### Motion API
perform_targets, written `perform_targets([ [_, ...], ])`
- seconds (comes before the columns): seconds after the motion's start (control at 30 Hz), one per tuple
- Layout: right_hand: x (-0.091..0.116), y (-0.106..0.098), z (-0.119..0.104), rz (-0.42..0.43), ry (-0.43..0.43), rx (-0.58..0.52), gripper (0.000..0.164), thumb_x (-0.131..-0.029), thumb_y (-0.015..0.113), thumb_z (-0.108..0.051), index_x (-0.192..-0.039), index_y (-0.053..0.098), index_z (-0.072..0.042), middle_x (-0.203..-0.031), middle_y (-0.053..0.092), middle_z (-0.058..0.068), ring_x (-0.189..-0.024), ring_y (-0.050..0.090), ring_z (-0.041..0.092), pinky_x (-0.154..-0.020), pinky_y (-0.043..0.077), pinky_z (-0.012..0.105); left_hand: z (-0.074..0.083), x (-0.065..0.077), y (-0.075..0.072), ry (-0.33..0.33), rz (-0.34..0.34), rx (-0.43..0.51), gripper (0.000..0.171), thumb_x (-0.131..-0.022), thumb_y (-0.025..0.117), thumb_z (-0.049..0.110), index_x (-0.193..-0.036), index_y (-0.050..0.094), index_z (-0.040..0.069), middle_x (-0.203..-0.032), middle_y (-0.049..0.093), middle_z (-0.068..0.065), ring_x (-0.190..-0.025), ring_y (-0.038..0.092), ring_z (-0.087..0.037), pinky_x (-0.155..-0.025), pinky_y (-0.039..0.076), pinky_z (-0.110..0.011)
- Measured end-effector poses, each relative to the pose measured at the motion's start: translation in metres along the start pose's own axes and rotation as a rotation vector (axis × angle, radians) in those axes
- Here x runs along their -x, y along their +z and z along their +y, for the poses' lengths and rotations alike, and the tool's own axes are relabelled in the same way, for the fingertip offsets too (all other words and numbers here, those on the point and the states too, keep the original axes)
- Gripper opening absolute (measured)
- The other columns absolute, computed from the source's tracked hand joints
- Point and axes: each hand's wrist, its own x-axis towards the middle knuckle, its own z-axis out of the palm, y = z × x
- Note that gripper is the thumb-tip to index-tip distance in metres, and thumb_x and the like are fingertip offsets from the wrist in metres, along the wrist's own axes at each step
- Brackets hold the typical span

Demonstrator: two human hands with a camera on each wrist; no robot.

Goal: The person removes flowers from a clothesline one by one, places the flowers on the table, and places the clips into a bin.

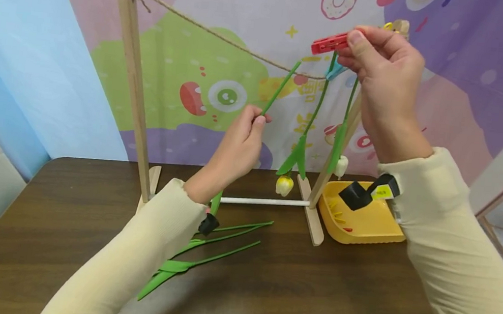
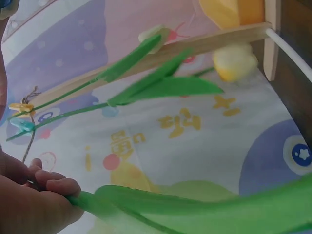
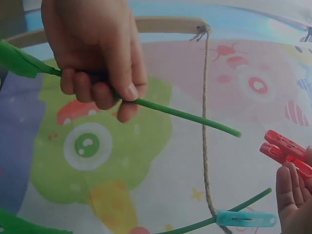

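Observation:
My left hand (image 1: 239, 143) grips the green stem of an artificial tulip (image 1: 283, 87), its bare end pointing up near the twine (image 1: 218, 36). In the left wrist view its long leaves (image 2: 161, 202) extend from the fist; its bloom is out of sight. Higher up, my right hand (image 1: 388, 84) pinches a red clothespin (image 1: 329, 44), apart from that stem. A blue clothespin (image 1: 335, 70) clips a yellow-and-white tulip (image 1: 284, 185) upside down on the twine. Beside it, a yellow clothespin (image 2: 21, 108) holds a white tulip (image 1: 341, 166), also bloom down.
The twine sags between two wooden posts (image 1: 133, 73), joined low by a white rod (image 1: 265, 201). Several green-stemmed flowers (image 1: 222, 256) lie on the dark wooden table (image 1: 310, 296), partly under my left arm. At right stands a yellow tray (image 1: 365, 235) with small yellow and red pieces inside.

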Motion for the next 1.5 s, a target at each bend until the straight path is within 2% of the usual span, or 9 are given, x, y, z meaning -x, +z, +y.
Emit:
perform_targets([
  [0.27,0.014,-0.007,0.000,-0.031,0.083,-0.106,0.013,-0.083,0.066,-0.001,-0.091,0.061,0.008,-0.083,0.060,0.013,-0.071,0.061,0.021,-0.072,0.054,0.025,-0.009,0.016,-0.009,-0.046,-0.096,-0.194,0.026,-0.103,0.026,0.017,-0.107,0.045,0.000,-0.115,0.052,-0.014,-0.093,0.048,-0.024,-0.084,0.039,-0.036],
  [0.57,0.026,-0.026,0.009,-0.012,0.193,-0.189,0.018,-0.083,0.068,-0.003,-0.095,0.061,0.008,-0.082,0.066,0.014,-0.071,0.063,0.023,-0.073,0.055,0.028,-0.019,0.032,-0.012,-0.057,-0.143,-0.309,0.026,-0.103,0.027,0.020,-0.096,0.044,0.002,-0.090,0.045,-0.011,-0.086,0.041,-0.025,-0.078,0.035,-0.036],
  [0.73,0.032,-0.041,0.017,0.009,0.241,-0.210,0.016,-0.083,0.067,-0.003,-0.094,0.062,0.007,-0.083,0.067,0.014,-0.073,0.065,0.023,-0.074,0.056,0.029,-0.023,0.040,-0.012,-0.065,-0.180,-0.383,0.025,-0.103,0.027,0.017,-0.092,0.043,0.001,-0.086,0.044,-0.012,-0.084,0.043,-0.026,-0.077,0.037,-0.036],
  [0.93,0.036,-0.059,0.025,0.018,0.298,-0.308,0.010,-0.085,0.062,0.003,-0.093,0.062,0.009,-0.081,0.068,0.016,-0.071,0.068,0.025,-0.073,0.056,0.032,-0.029,0.051,-0.009,-0.033,-0.186,-0.505,0.022,-0.101,0.032,0.013,-0.090,0.046,-0.001,-0.080,0.045,-0.013,-0.076,0.045,-0.028,-0.070,0.039,-0.038],
  [1.2,0.042,-0.081,0.035,0.017,0.287,-0.318,0.011,-0.085,0.061,0.004,-0.094,0.063,0.011,-0.083,0.070,0.018,-0.071,0.069,0.026,-0.073,0.056,0.032,-0.036,0.068,-0.005,-0.043,-0.208,-0.612,0.023,-0.101,0.031,0.013,-0.089,0.045,0.000,-0.076,0.042,-0.011,-0.070,0.043,-0.027,-0.067,0.040,-0.039],
  [1.33,0.045,-0.090,0.038,0.043,0.289,-0.320,0.010,-0.085,0.062,0.004,-0.091,0.064,0.011,-0.081,0.070,0.017,-0.069,0.069,0.027,-0.071,0.057,0.033,-0.041,0.076,-0.004,-0.030,-0.197,-0.645,0.021,-0.100,0.034,0.012,-0.088,0.046,0.000,-0.075,0.043,-0.010,-0.068,0.044,-0.026,-0.063,0.040,-0.038],
  [1.5,0.048,-0.102,0.044,0.074,0.321,-0.335,0.009,-0.086,0.060,0.005,-0.090,0.065,0.011,-0.079,0.069,0.017,-0.068,0.067,0.026,-0.071,0.057,0.034,-0.049,0.086,-0.002,0.027,-0.157,-0.702,0.019,-0.099,0.040,0.011,-0.086,0.047,0.000,-0.073,0.044,-0.010,-0.065,0.045,-0.026,-0.057,0.040,-0.038],
])
